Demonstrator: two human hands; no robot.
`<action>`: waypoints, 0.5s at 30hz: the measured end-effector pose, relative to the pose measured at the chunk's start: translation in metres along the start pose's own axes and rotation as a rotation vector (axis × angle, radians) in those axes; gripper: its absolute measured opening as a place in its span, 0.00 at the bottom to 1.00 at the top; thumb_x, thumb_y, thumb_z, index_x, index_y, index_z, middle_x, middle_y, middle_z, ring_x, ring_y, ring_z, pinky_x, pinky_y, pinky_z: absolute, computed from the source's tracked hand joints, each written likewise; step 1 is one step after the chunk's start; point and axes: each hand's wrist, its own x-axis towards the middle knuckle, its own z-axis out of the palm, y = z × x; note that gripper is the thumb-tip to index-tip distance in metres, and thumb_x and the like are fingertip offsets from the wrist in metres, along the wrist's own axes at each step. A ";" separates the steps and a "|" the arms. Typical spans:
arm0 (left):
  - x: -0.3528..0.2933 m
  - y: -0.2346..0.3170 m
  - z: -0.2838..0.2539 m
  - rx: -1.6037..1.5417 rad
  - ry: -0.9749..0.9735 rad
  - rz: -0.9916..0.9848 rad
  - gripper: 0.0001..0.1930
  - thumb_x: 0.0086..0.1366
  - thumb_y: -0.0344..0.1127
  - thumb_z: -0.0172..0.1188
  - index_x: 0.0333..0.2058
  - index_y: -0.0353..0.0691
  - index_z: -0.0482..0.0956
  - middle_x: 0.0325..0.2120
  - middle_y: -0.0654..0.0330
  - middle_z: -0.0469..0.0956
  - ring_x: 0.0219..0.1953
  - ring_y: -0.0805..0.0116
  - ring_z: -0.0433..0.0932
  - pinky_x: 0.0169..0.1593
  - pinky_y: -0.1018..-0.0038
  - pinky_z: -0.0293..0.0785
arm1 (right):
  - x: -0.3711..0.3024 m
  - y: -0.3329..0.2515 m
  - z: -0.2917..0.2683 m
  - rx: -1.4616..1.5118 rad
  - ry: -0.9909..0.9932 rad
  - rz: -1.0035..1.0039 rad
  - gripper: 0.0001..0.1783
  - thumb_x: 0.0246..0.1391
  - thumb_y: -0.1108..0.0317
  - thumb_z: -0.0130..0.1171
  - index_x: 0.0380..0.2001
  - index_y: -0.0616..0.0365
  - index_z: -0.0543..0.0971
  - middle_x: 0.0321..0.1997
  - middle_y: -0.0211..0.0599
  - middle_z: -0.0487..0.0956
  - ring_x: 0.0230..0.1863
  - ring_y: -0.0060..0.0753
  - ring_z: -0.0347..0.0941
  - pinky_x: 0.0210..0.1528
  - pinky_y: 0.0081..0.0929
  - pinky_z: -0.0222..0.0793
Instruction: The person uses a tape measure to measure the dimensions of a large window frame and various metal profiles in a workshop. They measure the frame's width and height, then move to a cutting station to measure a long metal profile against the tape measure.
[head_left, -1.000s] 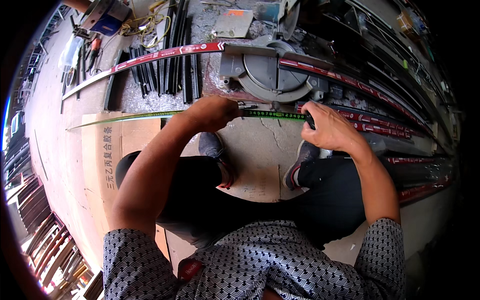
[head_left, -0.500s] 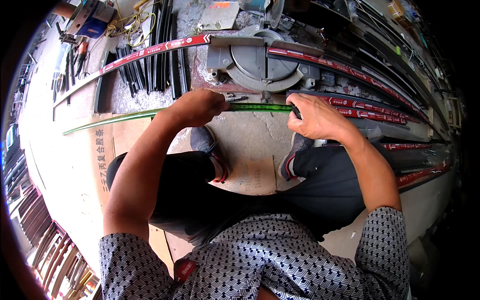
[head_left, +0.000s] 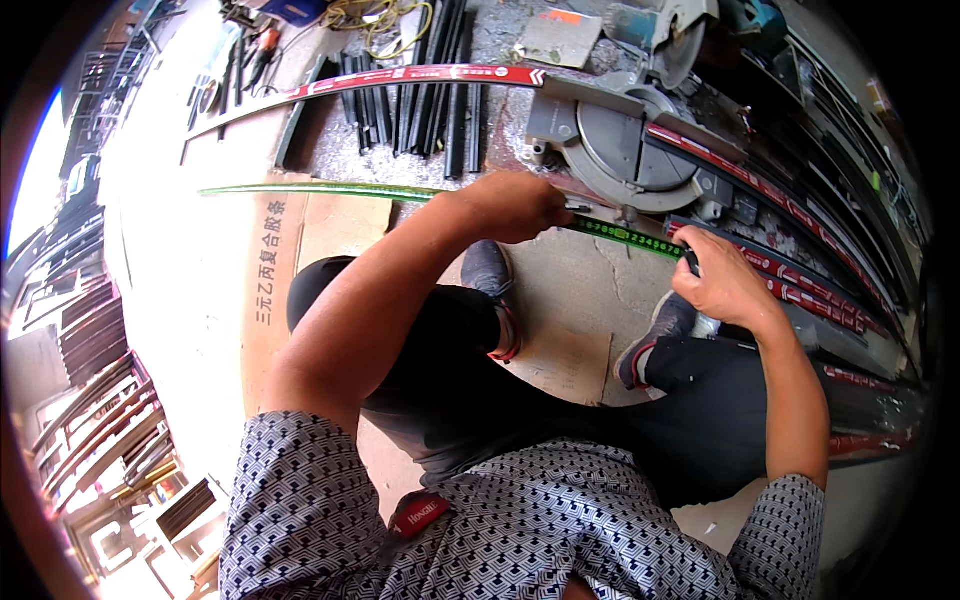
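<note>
A long green tape measure blade [head_left: 325, 188] stretches from the left, past my left hand, over to my right hand. My left hand [head_left: 515, 207] is closed around the blade, and a thin dark pen-like stick [head_left: 577, 208] pokes out of its fingers. Between the hands the blade's numbered face is turned up. My right hand [head_left: 728, 283] grips the dark tape measure case [head_left: 691, 262], mostly covered by the fingers. Just beyond both hands stands a mitre saw [head_left: 625, 150] with a round grey table.
A red-labelled strip [head_left: 440, 76] lies up to the saw's fence from the left. More red-labelled strips [head_left: 790, 270] are stacked at the right. Short black profiles [head_left: 430, 110] lie behind. Flat cardboard [head_left: 320, 235] covers the floor near my feet, and a power tool [head_left: 265, 50] sits far left.
The whole scene has shifted right and tilted as the view turned. The tape between my hands has rolled from near edge-on to showing its numbers. Both hands keep their hold.
</note>
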 end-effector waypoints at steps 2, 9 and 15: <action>-0.001 -0.005 0.003 0.010 -0.005 -0.011 0.13 0.71 0.43 0.55 0.38 0.41 0.83 0.33 0.48 0.82 0.38 0.46 0.81 0.43 0.56 0.75 | 0.000 -0.001 0.003 0.012 0.044 -0.042 0.17 0.54 0.68 0.55 0.44 0.66 0.74 0.43 0.61 0.78 0.49 0.65 0.73 0.51 0.45 0.69; -0.003 0.005 -0.007 0.032 -0.020 -0.083 0.16 0.69 0.47 0.55 0.40 0.43 0.84 0.36 0.50 0.83 0.41 0.47 0.82 0.46 0.57 0.76 | -0.001 0.007 0.009 0.086 0.071 -0.065 0.14 0.51 0.74 0.54 0.43 0.67 0.73 0.41 0.60 0.77 0.44 0.66 0.73 0.49 0.44 0.69; -0.004 0.004 -0.007 0.041 0.003 -0.060 0.11 0.66 0.43 0.59 0.39 0.44 0.84 0.34 0.52 0.83 0.37 0.48 0.83 0.42 0.58 0.77 | -0.001 0.011 0.011 0.075 0.078 -0.071 0.14 0.51 0.74 0.54 0.43 0.68 0.73 0.41 0.62 0.76 0.46 0.67 0.73 0.49 0.45 0.69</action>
